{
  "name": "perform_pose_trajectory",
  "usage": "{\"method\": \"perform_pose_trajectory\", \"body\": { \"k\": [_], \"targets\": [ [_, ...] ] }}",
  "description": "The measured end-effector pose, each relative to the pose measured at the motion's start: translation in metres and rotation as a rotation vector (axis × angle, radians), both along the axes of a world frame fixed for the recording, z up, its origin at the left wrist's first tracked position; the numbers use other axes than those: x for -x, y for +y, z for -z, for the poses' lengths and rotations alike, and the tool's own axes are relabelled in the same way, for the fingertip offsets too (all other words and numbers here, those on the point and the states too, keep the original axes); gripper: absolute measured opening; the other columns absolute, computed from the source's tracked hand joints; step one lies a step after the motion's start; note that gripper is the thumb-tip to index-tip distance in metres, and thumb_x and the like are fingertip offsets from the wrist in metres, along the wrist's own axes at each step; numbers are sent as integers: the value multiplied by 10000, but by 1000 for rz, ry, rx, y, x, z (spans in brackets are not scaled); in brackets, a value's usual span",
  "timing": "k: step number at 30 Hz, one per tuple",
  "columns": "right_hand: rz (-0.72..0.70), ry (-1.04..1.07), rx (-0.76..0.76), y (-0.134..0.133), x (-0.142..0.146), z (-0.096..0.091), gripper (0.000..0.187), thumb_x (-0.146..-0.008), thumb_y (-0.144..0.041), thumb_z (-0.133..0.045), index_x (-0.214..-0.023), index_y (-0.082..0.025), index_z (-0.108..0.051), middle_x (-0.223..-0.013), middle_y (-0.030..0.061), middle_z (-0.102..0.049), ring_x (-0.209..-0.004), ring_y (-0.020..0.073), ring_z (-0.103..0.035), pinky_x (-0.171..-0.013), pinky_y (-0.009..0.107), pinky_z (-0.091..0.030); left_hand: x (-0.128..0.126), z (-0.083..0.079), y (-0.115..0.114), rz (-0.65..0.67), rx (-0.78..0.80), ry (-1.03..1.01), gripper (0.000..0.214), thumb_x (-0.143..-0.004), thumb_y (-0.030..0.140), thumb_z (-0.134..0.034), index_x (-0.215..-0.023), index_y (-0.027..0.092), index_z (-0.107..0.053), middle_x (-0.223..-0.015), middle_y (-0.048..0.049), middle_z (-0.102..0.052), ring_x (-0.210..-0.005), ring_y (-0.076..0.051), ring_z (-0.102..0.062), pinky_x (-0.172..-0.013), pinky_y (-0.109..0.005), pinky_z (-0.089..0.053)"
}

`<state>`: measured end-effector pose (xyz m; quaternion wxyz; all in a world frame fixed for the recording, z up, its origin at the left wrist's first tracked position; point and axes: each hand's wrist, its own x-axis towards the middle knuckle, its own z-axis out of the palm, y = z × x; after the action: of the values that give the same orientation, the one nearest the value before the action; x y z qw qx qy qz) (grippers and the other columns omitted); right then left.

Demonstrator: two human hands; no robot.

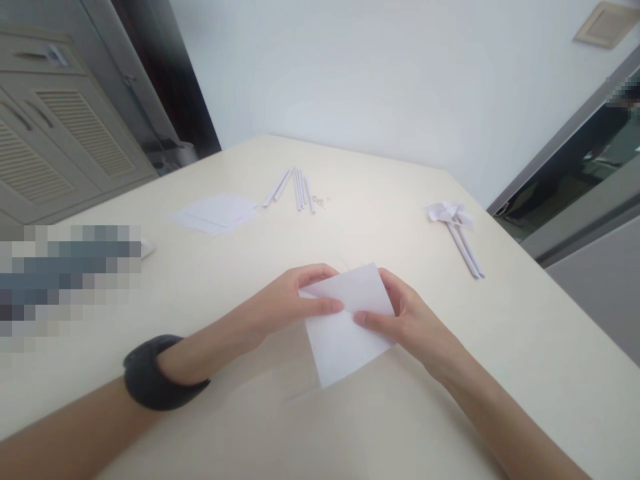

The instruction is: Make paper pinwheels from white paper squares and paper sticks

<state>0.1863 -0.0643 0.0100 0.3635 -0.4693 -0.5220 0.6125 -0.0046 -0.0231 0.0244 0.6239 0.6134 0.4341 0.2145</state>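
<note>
A white sheet of paper [345, 343] is held between both hands over the near middle of the table. My left hand [305, 297] grips its left side, thumb on top and fingers behind. My right hand [395, 313] pinches the right side the same way, the two thumb tips almost meeting on the paper's face. Both sets of fingers behind the sheet are mostly hidden. A black band [160, 373] circles my left wrist.
Loose paper sheets [217, 215] lie at the left. Several rolled paper tubes [300, 190] are at the back, beside small tan bands [319, 201]. A paper piece with tubes [464, 248] lies right. A white wall [350, 73] borders the table [210, 427]. Something pixelated [70, 273] is at left.
</note>
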Motion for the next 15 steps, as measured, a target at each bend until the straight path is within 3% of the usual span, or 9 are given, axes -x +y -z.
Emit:
{"method": "perform_pose_trajectory", "body": {
  "k": [6, 11, 15],
  "targets": [
    [26, -39, 12, 0, -1, -1, 284, -757, -223, -624, -1014, -238, -505, -958, 23, -613, -858, 198, -621, -670, 303, -492, -3, 8, 2, -111, -29, 5, 329, -656, 383, -699, -929, 239, -585, -891, -5, -659, -754, -217, -633, -639, -298, -475],
    [25, -29, 15, -1, 1, 1, 296, -756, -207, -614, -1027, -244, -500, -955, 22, -604, -871, 200, -606, -667, 299, -487, -2, 7, 0, -68, 86, -146, 294, -720, 372, -663, -953, 218, -569, -818, -10, -638, -703, -173, -602, -602, -257, -448],
    [42, -33, -5, -1, 3, 2, 299, -748, -205, -616, -1018, -247, -495, -917, 10, -592, -846, 190, -589, -626, 271, -467, -4, 11, -1, -102, 90, -178, 275, -712, 361, -677, -922, 212, -581, -786, 2, -628, -680, -153, -589, -578, -231, -434]
  ]
}}
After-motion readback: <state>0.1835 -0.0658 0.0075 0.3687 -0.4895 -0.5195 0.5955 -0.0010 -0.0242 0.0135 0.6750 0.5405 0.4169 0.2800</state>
